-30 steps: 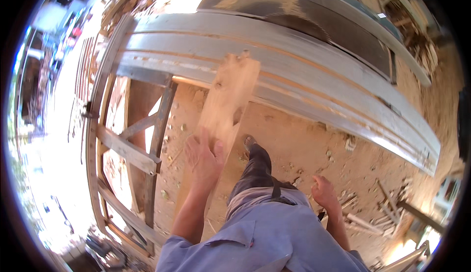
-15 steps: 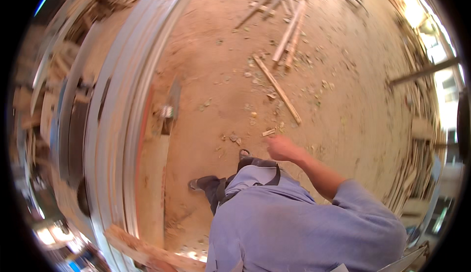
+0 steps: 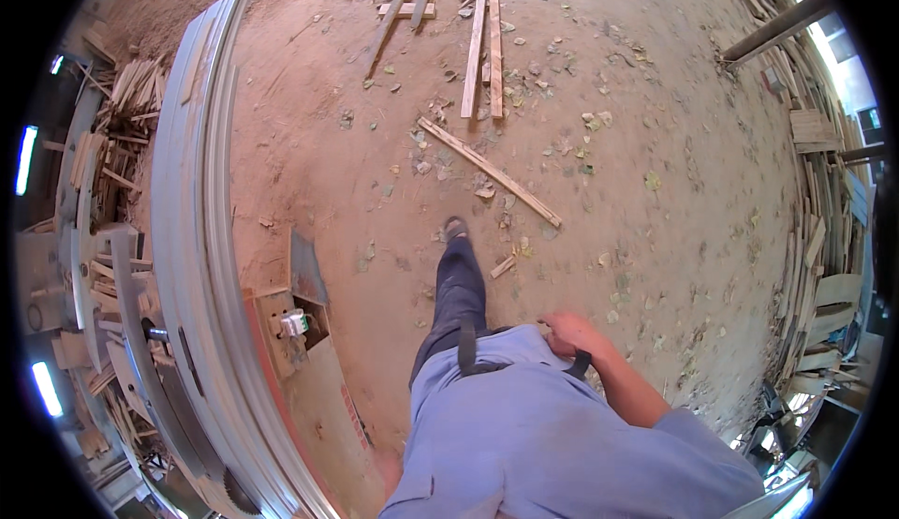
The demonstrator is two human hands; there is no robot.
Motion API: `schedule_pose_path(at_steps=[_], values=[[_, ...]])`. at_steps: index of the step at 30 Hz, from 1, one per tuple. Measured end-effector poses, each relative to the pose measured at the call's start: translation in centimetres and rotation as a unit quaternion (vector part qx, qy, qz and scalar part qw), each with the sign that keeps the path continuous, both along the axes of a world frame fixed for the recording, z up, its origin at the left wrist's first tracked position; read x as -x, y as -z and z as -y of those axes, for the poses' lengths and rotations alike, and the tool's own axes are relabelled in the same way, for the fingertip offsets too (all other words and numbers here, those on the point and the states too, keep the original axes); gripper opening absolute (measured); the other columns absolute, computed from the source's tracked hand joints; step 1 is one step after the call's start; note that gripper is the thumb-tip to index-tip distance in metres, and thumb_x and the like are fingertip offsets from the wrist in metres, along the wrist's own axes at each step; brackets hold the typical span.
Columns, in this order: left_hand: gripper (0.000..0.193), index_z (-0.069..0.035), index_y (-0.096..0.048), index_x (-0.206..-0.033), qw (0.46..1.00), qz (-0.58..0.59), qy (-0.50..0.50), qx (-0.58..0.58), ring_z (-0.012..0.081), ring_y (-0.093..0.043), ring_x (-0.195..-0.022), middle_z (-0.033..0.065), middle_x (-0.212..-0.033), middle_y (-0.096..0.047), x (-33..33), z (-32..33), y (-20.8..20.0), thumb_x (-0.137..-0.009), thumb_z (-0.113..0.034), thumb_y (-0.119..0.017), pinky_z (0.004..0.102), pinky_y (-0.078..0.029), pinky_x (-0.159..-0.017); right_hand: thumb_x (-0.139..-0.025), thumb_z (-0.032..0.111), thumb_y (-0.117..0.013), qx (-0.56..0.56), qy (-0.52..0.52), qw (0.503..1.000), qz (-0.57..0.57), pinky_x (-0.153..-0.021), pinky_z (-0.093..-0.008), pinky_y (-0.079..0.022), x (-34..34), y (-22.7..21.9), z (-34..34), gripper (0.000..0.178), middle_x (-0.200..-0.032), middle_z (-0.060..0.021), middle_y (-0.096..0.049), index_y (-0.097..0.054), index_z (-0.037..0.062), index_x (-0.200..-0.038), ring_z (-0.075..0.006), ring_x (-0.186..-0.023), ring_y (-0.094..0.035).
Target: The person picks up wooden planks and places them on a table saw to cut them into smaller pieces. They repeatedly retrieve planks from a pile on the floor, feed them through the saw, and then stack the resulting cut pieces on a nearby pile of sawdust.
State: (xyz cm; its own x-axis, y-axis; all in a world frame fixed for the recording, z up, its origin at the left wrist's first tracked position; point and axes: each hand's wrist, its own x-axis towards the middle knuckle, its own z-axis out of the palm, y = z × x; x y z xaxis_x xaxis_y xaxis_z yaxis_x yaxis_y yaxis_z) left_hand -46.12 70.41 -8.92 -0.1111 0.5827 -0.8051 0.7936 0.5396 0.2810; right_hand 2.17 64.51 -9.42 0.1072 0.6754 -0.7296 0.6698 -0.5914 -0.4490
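wooden box (image 3: 288, 354) with small white item (image 3: 293, 322)

- Floor (image 3: 655, 238) moderately bright, fairly even daylight; shadows soft, faint
- Glare top right: opening (image 3: 843, 51) blown out, pole (image 3: 777, 30) dark against it
- Small white hot spots, left rim
- Pale sheen along metal beam (image 3: 201, 191)
- Fisheye: beam bowed, corners black
- Centre mostly sharp; rim clutter smeared; left hand (image 3: 389, 470) blurry

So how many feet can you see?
1: the foot at the end of the dark trouser leg, near the picture's centre. Another may be hidden by the shirt.
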Motion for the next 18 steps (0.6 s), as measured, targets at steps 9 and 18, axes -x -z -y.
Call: schedule_pose_path(at_steps=[9,18], values=[[0.066,0.0,-0.042,-0.153,0.974,0.086,0.202,-0.063,0.0341,-0.057,-0.132,0.022,-0.143,-0.059,-22.5,-34.3,7.1,-0.097,-0.03,-0.062,0.0413,-0.044,-0.111,-0.09,0.015,-0.061,-0.064,0.362,0.929,0.047,-0.098,-0.042,-0.052,-19.7,-2.3,-2.0,0.042,-0.119,-0.0216,-0.07,-0.063,0.0015,-0.129,-0.0351,-0.113,-0.067],[0.059,0.007,-0.051,-0.143,0.956,0.122,0.104,-0.245,0.0342,-0.065,-0.119,0.0274,-0.128,-0.066,-43.5,-57.4,5.6,-0.094,-0.023,-0.064,0.0405,-0.05,-0.101,-0.085,0.016,-0.064,0.137,0.416,0.896,0.077,-0.077,-0.0459,-0.055,-22.8,6.3,9.5,0.031,-0.097,-0.0216,-0.073,-0.072,0.0003,-0.11,-0.0331,-0.086,-0.071]])
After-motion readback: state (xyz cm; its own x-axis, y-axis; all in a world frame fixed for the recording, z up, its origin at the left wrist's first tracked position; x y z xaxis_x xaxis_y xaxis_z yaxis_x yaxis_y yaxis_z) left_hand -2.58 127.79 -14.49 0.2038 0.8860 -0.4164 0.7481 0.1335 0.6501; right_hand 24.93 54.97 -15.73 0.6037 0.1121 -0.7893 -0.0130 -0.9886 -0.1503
